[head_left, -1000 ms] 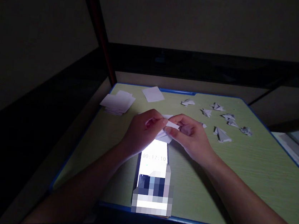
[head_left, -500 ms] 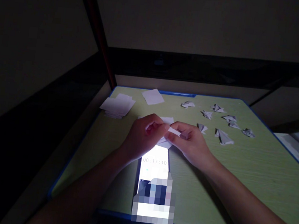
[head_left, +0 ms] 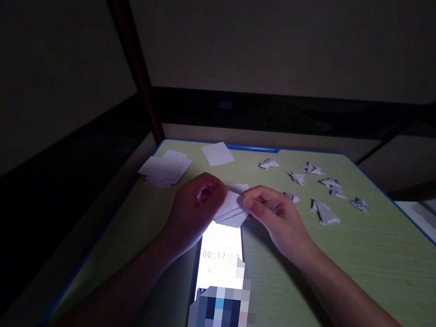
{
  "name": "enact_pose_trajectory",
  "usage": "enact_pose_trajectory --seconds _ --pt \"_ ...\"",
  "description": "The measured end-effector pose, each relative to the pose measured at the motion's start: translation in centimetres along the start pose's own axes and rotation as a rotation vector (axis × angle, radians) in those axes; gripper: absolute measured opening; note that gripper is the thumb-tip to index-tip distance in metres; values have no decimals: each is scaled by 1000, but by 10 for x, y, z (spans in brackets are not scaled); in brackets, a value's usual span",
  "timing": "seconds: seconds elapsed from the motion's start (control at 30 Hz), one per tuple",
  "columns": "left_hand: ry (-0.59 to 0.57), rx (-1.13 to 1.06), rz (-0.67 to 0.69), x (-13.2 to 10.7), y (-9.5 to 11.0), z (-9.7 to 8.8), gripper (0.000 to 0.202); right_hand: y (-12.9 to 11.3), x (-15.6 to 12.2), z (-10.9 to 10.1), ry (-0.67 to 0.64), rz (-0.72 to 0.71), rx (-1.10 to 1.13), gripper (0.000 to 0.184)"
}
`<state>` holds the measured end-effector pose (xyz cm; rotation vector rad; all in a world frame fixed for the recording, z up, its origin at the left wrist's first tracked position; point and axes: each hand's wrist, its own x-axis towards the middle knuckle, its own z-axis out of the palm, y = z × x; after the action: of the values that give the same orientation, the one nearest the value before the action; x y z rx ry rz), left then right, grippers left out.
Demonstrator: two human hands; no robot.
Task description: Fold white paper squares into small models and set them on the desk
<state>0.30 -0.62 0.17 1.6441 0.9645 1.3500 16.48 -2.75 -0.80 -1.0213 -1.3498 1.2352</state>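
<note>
A creased piece of white paper [head_left: 233, 209] is held up between my two hands, just above the top end of a lit phone [head_left: 221, 242]. My left hand [head_left: 197, 208] pinches its left side, fingers curled in. On the right edge, my right hand [head_left: 275, 214] grips with the thumb on top. Part of another white sheet shows behind the held paper, its extent hidden by my hands. The phone lies on the table with timer digits on a bright screen; its lower part is pixelated.
On the green table [head_left: 347, 273] with a blue rim, several folded paper pieces [head_left: 324, 212] lie at the right and back right. A stack of white sheets [head_left: 166, 168] sits at the left. One square sheet [head_left: 218, 154] lies near the back edge.
My hands have moved slightly apart, and more of the creased paper's face shows between them. The whole view has shifted, so the table appears lower.
</note>
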Motion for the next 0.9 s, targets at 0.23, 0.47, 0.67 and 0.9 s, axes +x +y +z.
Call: enact_pose_trajectory --seconds 0.23,0.47,0.67,0.9 --pt "59 -43 -41 1 -4 0 14 2 4 -5 62 -119 -17 19" --pt "231 -9 -41 9 -17 -7 16 5 6 -17 -231 -341 -733 28" --pt "250 9 -15 12 -17 -8 14 -8 -11 -5 -441 -327 -887 67" --pt "271 46 75 15 -15 -11 14 -10 -29 12 -610 -364 -973 102"
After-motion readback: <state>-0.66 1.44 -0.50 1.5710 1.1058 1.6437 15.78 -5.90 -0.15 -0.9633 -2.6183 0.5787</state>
